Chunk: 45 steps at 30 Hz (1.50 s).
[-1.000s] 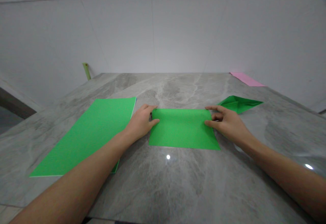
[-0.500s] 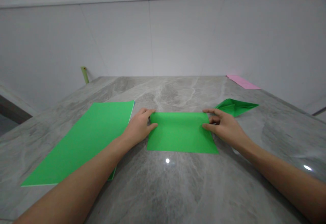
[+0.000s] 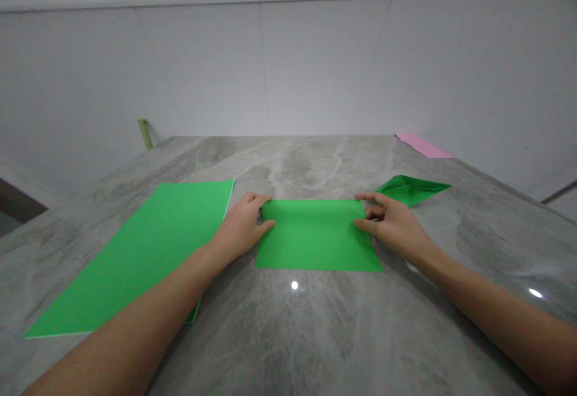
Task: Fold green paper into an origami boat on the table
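Note:
A green sheet of paper point(image 3: 315, 237) lies in front of me on the grey marbled table, its far edge slightly curved up. My left hand point(image 3: 246, 222) grips its far left corner between thumb and fingers. At the far right corner, my right hand point(image 3: 390, 219) pinches the paper the same way, the thumb on top and the forefinger along the far edge. Just beyond my right hand rests a folded green paper boat point(image 3: 410, 190), partly hidden by the fingers.
A stack of larger green paper point(image 3: 148, 252) lies to the left, partly under my left forearm. Pink paper point(image 3: 424, 145) sits at the table's far right edge. A pale green strip point(image 3: 145, 133) stands by the white wall at the far left.
The whole view has shifted slightly, so everything sits a little further left. Both hands keep the same hold on the green paper.

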Each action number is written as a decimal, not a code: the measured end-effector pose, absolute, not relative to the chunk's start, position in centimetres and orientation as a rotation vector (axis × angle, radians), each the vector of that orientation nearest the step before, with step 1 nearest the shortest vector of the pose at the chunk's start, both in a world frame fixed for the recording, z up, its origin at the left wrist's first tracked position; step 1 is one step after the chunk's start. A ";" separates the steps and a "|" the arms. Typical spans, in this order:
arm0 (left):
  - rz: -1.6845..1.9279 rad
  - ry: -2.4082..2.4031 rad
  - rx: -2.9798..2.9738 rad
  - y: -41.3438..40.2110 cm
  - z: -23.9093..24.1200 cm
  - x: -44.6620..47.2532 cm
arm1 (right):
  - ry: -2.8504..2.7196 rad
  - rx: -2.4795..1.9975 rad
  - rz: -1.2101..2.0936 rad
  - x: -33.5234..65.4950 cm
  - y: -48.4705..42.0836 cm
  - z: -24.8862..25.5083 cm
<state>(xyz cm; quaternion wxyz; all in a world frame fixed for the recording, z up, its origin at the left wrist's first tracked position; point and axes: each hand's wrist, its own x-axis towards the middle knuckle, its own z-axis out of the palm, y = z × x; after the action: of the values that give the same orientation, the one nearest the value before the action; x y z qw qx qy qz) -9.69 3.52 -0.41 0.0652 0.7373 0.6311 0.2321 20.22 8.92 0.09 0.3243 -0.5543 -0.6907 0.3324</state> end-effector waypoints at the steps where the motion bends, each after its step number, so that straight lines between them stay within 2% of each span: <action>1: 0.702 1.905 2.226 3.5 -0.4 -9.7 | -1.809 -1.453 0.871 20.2 8.9 0.1; 45: 0.646 1.916 2.221 3.6 -0.3 -9.6 | -1.831 -1.453 0.857 20.4 9.2 -0.4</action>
<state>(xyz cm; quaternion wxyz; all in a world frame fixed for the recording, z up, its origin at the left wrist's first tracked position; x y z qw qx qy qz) -9.57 3.60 -0.32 0.0689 0.7378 0.6363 0.2145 20.40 9.20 -0.39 0.3201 -0.5528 -0.6968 0.3262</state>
